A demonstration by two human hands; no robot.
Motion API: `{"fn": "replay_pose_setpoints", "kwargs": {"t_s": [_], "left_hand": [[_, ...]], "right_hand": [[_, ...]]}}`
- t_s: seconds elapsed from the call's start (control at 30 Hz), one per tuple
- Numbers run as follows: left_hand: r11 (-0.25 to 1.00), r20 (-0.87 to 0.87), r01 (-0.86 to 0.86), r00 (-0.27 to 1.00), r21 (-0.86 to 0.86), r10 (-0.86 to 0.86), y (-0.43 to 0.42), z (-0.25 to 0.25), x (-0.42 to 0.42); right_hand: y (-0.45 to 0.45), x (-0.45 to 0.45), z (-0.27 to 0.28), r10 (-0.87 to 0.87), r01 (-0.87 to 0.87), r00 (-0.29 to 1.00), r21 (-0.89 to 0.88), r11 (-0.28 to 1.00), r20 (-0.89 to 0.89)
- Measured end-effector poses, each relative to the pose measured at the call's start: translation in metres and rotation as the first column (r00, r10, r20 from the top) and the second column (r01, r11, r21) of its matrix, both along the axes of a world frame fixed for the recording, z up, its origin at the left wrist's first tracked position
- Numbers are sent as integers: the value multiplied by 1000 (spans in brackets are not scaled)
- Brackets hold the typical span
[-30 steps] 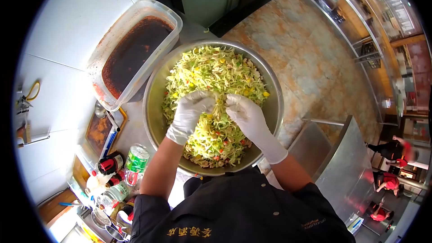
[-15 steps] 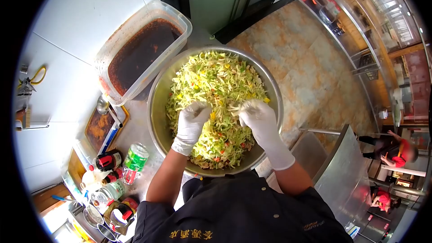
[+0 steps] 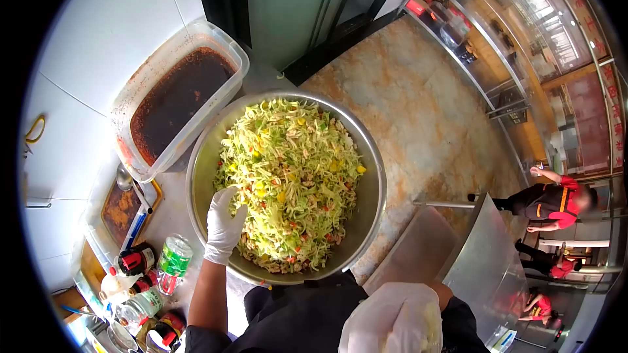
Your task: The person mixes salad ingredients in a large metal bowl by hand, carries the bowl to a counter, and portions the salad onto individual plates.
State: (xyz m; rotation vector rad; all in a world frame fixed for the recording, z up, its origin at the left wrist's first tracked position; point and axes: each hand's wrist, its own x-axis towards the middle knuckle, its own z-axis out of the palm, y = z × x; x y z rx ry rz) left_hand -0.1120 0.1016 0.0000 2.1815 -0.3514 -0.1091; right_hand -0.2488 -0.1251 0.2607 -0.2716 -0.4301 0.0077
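A wide steel bowl (image 3: 373, 222) holds a heap of pale green shredded vegetables (image 3: 294, 176) flecked with yellow, red and light brown pieces. My left hand (image 3: 224, 225), in a white glove, rests at the heap's left edge inside the bowl. Its fingers are slightly curled, with thumb and fingertips apart and nothing held. Close to the camera, below the bowl's right side, is my gloved right hand (image 3: 389, 320). It is raised and closed, and a pale yellow-green bit shows at its side; most of its fingers are hidden.
A clear plastic tub (image 3: 229, 82) of dark reddish liquid stands at the upper left. Nearby lie a spoon (image 3: 124, 176) and a brown-stained tray (image 3: 121, 206). A green-labelled plastic bottle (image 3: 175, 255) stands among jars at lower left. A steel counter (image 3: 487, 255) is right; people (image 3: 559, 202) are beyond.
My right hand has left the heap and come up toward the camera. My left hand stays by the heap, now at its left edge. The view has shifted, with the bowl lower and further left.
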Motion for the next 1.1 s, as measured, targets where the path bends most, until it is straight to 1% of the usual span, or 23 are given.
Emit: {"fn": "replay_pose_setpoints", "kwargs": {"t_s": [0.07, 0.1, 0.17, 0.2, 0.23, 0.3, 0.37, 0.4, 0.43, 0.5, 0.53, 0.67, 0.77, 0.8, 0.9, 0.93, 0.97, 1.03, 1.07, 1.1], "left_hand": [[999, 0, -29, 1000, 16, 29, 4, -3, 4], [999, 2, -43, 999, 17, 43, 7, -7, 3], [998, 0, -65, 998, 7, 65, 11, -14, 7], [997, -11, -72, 997, -1, 72, 13, -17, 7], [997, -21, -80, 997, -7, 80, 16, -18, 7], [996, -56, -92, 994, 16, 93, 18, -20, 10], [992, -88, -126, 988, -22, 123, 20, -28, 12], [994, -87, -113, 990, -3, 112, 23, -34, 15], [991, -105, -129, 987, -29, 126, 24, -41, 17], [983, -142, -164, 978, -83, 151, 25, -54, 18], [982, -174, -166, 974, -94, 147, 25, -56, 20], [978, -277, -186, 949, -94, 154, 26, -60, 26], [984, -265, -175, 951, -44, 158, 32, -67, 30], [977, -278, -204, 944, -64, 179, 34, -74, 30], [974, -328, -219, 925, -53, 190, 39, -82, 36], [973, -321, -225, 926, -43, 200, 42, -92, 38], [972, -306, -231, 929, -36, 209, 45, -102, 39], [971, -275, -237, 936, -28, 221, 39, -100, 44], [980, -312, -194, 929, 44, 197, 39, -99, 47], [979, -278, -180, 940, 91, 199, 35, -103, 49]], "right_hand": [[-16, 4, -24, 55, -55, 999, -53, 997, -5], [-28, 9, -26, 42, -60, 995, -194, 979, -95], [-52, 20, -31, 22, -140, 966, -450, 882, -257], [-49, 16, -49, -152, -17, 927, -442, 897, -343], [-55, 21, -74, -185, 25, 918, -414, 910, -350], [-72, 18, -127, -238, -44, 806, -455, 889, -542], [-87, 22, -167, -345, -101, 734, -596, 796, -585], [-91, 23, -182, -403, -139, 692, -658, 740, -600], [-91, 26, -193, -449, -156, 657, -691, 706, -606], [-94, 35, -210, -540, -196, 585, -752, 629, -605], [-97, 38, -220, -563, -259, 546, -764, 591, -621], [-112, 47, -252, -621, -369, 559, -835, 408, -550], [-125, 53, -275, -662, -382, 604, -890, 248, -444], [-129, 55, -280, -670, -367, 620, -906, 211, -407], [-138, 63, -294, -694, -352, 631, -925, 145, -349], [-142, 65, -301, -690, -372, 628, -917, 141, -361], [-145, 66, -308, -685, -337, 646, -931, 140, -337], [-151, 68, -316, -678, -262, 678, -955, 137, -283], [-155, 68, -320, -725, -283, 647, -957, 60, -237], [-156, 67, -323, -767, -308, 614, -951, -14, -188]]}}
